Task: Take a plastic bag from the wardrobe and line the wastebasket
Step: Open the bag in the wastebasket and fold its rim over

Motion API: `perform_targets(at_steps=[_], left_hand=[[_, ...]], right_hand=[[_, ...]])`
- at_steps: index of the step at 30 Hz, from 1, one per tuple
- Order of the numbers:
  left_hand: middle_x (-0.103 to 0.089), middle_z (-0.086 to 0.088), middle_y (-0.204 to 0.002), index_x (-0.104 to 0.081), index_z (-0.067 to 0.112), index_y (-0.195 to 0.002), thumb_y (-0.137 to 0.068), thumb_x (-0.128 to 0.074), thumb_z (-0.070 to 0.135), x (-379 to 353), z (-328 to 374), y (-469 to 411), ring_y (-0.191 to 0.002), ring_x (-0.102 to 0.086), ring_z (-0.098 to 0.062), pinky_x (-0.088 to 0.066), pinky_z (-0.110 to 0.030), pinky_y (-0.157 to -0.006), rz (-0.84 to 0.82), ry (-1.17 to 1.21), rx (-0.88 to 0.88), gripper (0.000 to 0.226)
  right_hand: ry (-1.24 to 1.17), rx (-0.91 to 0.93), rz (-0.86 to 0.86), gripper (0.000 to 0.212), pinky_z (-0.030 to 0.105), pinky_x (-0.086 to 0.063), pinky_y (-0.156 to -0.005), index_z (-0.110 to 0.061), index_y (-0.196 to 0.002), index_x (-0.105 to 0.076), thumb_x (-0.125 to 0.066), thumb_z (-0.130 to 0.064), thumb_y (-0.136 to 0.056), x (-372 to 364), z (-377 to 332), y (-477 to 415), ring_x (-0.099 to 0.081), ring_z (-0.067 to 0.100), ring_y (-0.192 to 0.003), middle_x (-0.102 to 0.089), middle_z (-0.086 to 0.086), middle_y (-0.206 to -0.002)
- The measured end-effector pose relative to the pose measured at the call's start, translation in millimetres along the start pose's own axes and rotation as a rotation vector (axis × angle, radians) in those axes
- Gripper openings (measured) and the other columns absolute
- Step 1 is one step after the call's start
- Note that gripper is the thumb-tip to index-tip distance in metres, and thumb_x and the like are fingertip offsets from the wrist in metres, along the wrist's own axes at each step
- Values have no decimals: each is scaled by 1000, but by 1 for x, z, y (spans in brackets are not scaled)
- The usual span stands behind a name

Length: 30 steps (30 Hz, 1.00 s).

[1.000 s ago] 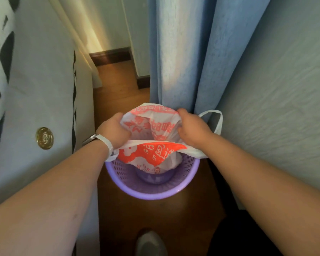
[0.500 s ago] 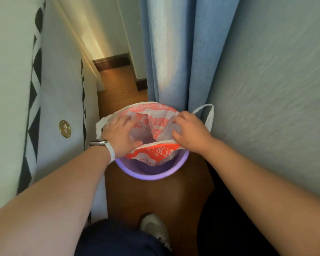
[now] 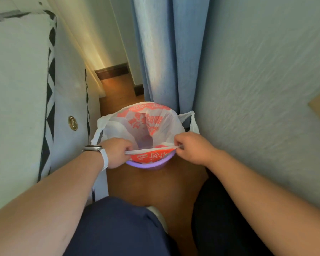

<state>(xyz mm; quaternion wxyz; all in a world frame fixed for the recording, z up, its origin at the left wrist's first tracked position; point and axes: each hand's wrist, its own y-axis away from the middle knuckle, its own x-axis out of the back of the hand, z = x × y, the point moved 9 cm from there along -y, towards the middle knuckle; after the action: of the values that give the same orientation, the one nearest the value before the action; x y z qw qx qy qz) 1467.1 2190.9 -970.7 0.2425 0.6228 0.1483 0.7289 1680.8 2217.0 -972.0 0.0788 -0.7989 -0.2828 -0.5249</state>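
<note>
A white plastic bag (image 3: 148, 124) with red print sits open inside the purple wastebasket (image 3: 150, 164), of which only the near rim shows. The bag's far edge is folded over the far rim. My left hand (image 3: 116, 151), with a watch on the wrist, pinches the bag's near edge at the left. My right hand (image 3: 190, 146) pinches the same edge at the right. That edge is stretched taut between both hands just above the near rim. One white handle loop (image 3: 193, 121) sticks out on the right, another (image 3: 100, 130) hangs on the left.
The basket stands on a wooden floor (image 3: 151, 185) in a narrow gap. A bed side with black-and-white trim and a brass button (image 3: 72, 123) is on the left. A blue curtain (image 3: 166, 52) and a pale wall (image 3: 257, 89) close the right. My knee in dark trousers (image 3: 118, 228) is below.
Both hands moved from the bag's sides to its near edge and pulled it taut. The bag's far edge now wraps over the far rim, and the mouth is wider.
</note>
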Motion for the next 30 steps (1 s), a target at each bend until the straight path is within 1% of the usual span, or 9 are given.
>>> perform_targets(at_steps=[3,5,8,13,21,23,25,27,30], left_hand=[[-60,5,-75,-61,28,-67,-88,-64,32,-19,-6,10,-75,-57,-17,-47,-30,-69,-107,-101,16,22],[-57,8,-75,-69,25,-79,-90,-64,34,-29,-8,14,-75,-56,-15,-47,-28,-72,-143,-189,22,15],[-63,8,-87,-75,23,-97,-94,-59,35,-37,-18,13,-82,-58,-14,-46,-25,-76,-145,-163,60,20],[-67,11,-95,-76,30,-100,-94,-60,36,-53,-29,5,-88,-57,-13,-43,-23,-79,-139,-62,81,18],[-63,7,-117,-66,32,-120,-96,-54,35,-66,-32,-2,-106,-58,-18,-45,-28,-94,-135,-135,72,27],[-64,9,-110,-66,34,-114,-95,-55,36,-68,-34,1,-99,-60,-14,-46,-24,-85,-121,-22,109,22],[-66,7,-90,-69,32,-90,-93,-51,39,-54,-33,5,-81,-60,-11,-44,-22,-67,-35,19,145,19],[-63,6,-74,-62,29,-72,-92,-47,40,-24,-25,10,-69,-57,-11,-40,-24,-56,113,-64,165,27],[-61,5,-72,-57,26,-70,-91,-48,36,6,-8,16,-65,-55,-11,-36,-24,-52,305,-109,141,24]], right_hand=[[10,-37,-135,4,35,-48,-71,-19,-84,-59,-58,-23,-82,-16,4,11,-58,24,-84,-64,0,-88],[35,-52,-210,7,31,-46,-70,-21,-87,-63,-58,-24,-85,-27,8,15,-58,21,-86,-64,-2,-90],[56,-69,-247,10,28,-40,-67,-22,-87,-67,-58,-21,-86,-38,13,13,-58,21,-88,-66,-3,-89],[66,-85,-268,13,29,-45,-68,-27,-74,-64,-61,-18,-83,-49,15,6,-60,21,-82,-64,-5,-79],[102,-120,-308,9,30,-50,-69,-21,-81,-70,-61,-18,-82,-63,22,6,-61,24,-80,-62,-2,-77],[62,-141,-301,7,33,-53,-70,-22,-79,-67,-61,-19,-80,-61,25,7,-63,24,-82,-65,-3,-80],[-18,-160,-283,7,37,-56,-73,-22,-78,-68,-61,-24,-80,-55,27,10,-63,20,-80,-67,-4,-81],[-89,-195,-222,13,39,-56,-72,-23,-78,-67,-60,-33,-81,-42,29,11,-63,17,-77,-68,-5,-80],[-145,-223,-40,16,41,-55,-69,-21,-75,-62,-57,-34,-82,-19,32,9,-61,19,-73,-64,-4,-78]])
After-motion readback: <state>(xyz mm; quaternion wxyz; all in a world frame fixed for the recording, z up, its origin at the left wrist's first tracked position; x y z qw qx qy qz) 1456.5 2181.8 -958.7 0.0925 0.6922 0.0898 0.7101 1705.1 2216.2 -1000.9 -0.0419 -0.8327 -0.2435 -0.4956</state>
